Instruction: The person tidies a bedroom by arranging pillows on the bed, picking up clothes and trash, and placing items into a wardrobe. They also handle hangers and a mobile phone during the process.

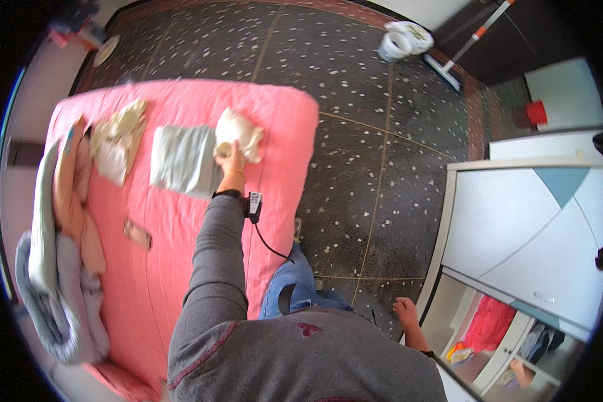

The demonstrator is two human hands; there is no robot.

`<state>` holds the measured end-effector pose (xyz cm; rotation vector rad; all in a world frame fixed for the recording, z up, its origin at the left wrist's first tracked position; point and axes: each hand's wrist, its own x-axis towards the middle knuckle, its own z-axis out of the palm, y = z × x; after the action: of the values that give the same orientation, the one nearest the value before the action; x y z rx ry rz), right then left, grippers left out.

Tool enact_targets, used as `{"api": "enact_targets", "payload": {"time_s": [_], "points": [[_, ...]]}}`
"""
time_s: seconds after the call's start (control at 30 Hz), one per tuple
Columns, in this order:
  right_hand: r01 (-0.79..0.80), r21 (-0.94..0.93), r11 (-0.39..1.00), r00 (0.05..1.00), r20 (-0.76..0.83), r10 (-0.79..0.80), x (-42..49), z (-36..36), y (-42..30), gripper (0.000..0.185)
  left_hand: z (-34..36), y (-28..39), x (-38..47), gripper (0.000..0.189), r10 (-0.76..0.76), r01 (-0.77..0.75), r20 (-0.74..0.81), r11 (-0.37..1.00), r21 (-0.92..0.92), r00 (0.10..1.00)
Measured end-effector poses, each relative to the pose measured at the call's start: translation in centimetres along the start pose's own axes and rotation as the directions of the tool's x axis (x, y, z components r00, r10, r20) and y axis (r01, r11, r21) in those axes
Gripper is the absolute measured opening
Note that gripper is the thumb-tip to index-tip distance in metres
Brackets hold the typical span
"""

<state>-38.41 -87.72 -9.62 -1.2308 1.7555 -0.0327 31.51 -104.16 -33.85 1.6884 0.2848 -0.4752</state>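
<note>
My left hand [229, 160] reaches out over the bed and grips the near edge of a crumpled cream cloth [236, 130]. Right beside that cloth lies a folded pale grey-green cloth [183, 158], flat on the pink bedsheet [181, 266]. Farther left is a loose cream and pale yellow garment [120, 140], spread unevenly. Down at my right side, my right hand [407, 312] hangs near the wardrobe's edge with nothing in it, its fingers loosely bent. A strapped device with a cable sits on my left wrist.
A phone [137, 234] lies on the bed. Rolled grey bedding [65, 306] and an orange cloth [73, 196] line its left side. At right stands a white wardrobe [517, 221] with clothes in open compartments. A bucket [395, 47] and floor squeegee [444, 73] stand across the speckled floor.
</note>
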Motion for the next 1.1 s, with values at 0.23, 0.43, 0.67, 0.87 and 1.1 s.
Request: {"api": "enact_targets", "payload": {"time_s": [0.23, 0.43, 0.67, 0.87, 1.1], "points": [[-0.216, -0.126, 0.968, 0.961, 0.148, 0.234, -2.9, 2.5, -1.0, 0.023, 7.1, 3.2, -2.8, 0.038, -0.455, 0.503, 0.271, 0.852, -0.142, 0.848], [-0.293, 0.770, 0.567, 0.955, 0.268, 0.130, 3.1, -0.1, -11.9, 0.025, 11.6, 8.0, -22.1, 0.035, -0.462, 0.567, 0.782, 0.805, 0.173, 0.418], [-0.418, 0.904, 0.092, 0.859, 0.426, -0.283, 13.8, -3.5, -30.8, 0.053, 15.4, 12.2, -40.0, 0.031, -0.675, -0.212, 0.642, 0.731, 0.649, -0.362], [-0.247, 0.899, 0.361, 0.925, 0.330, -0.188, 25.0, -9.9, -35.9, 0.045, 26.2, 14.5, -40.8, 0.033, -0.621, -0.074, 0.576, 0.711, 0.699, -0.531], [0.427, 0.714, 0.556, 0.904, -0.338, -0.261, 38.4, -27.7, -41.4, 0.036, 42.4, 19.8, -41.4, 0.029, -0.667, -0.315, 0.736, 0.728, 0.609, -0.117]]}}
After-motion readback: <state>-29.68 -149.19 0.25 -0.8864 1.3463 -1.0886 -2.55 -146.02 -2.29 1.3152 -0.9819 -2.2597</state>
